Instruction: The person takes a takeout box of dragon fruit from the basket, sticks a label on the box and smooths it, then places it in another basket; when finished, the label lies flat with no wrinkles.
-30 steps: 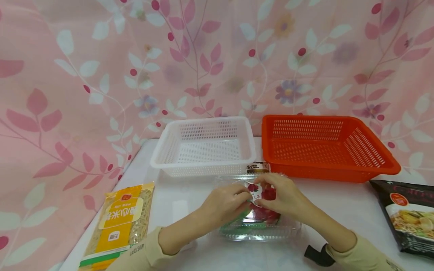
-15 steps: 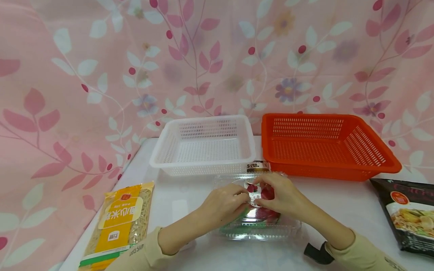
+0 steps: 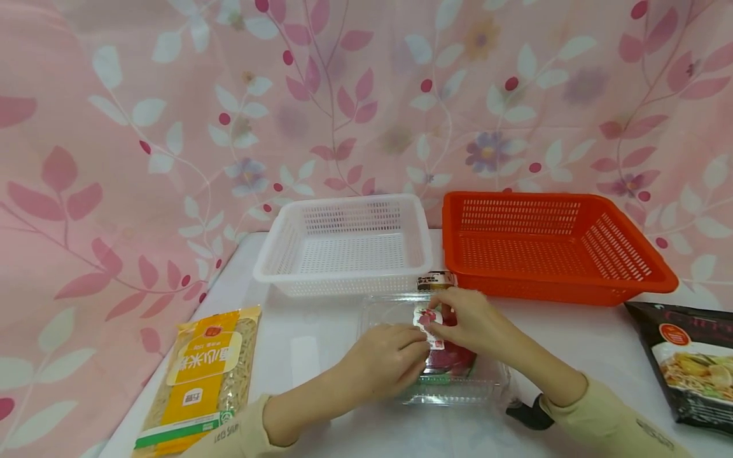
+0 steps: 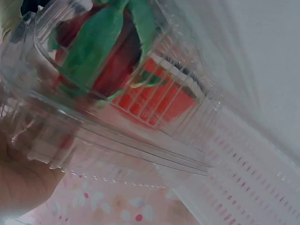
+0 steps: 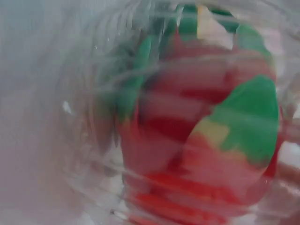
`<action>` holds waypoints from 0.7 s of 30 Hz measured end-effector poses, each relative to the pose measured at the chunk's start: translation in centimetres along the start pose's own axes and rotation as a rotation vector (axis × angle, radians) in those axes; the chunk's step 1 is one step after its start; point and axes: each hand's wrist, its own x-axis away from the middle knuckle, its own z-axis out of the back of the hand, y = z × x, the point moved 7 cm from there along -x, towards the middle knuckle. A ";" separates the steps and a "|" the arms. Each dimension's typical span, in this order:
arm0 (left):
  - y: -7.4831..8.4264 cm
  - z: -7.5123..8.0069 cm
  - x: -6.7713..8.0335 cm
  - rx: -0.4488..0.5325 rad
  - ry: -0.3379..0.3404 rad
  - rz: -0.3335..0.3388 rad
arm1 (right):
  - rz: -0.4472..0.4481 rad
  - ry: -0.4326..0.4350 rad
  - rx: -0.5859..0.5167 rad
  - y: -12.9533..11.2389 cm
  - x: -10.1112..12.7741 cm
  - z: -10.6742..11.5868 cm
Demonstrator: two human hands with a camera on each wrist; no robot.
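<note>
A clear plastic clamshell box [image 3: 446,392] lies on the table in the head view. Through it shows a red dragon fruit [image 5: 183,112] with green scales; the right wrist view of it is blurred. Over the lid is a white label [image 3: 435,344] with a red fruit picture. My right hand [image 3: 472,318] pinches its right edge between thumb and index finger. My left hand [image 3: 386,359] lies low over the left of the lid, curved fingertips at the label's lower left; I cannot tell if they grip it. The left wrist view shows the box [image 4: 140,168] beside this hand's palm.
Behind the box stand a white basket [image 3: 343,278] and an orange basket [image 3: 550,286], with a small dark-labelled item [image 3: 437,280] in front of them. A yellow food packet [image 3: 197,381] lies at left, a black noodle packet [image 3: 687,366] at right.
My left hand has moved slightly down and its fingers have come down from the label's middle. The label has tilted and shows more fully. My right hand has shifted slightly up and left.
</note>
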 end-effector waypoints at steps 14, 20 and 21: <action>2.9 -1.9 0.0 -0.091 -0.222 -0.083 | -0.036 0.024 0.092 1.7 -2.2 -0.4; 3.4 -1.9 0.1 -0.155 -0.206 -0.104 | -0.065 -0.003 0.052 2.2 -2.2 -0.6; 3.5 -1.8 0.1 -0.160 -0.180 -0.107 | -0.062 -0.004 0.051 2.2 -2.2 -0.6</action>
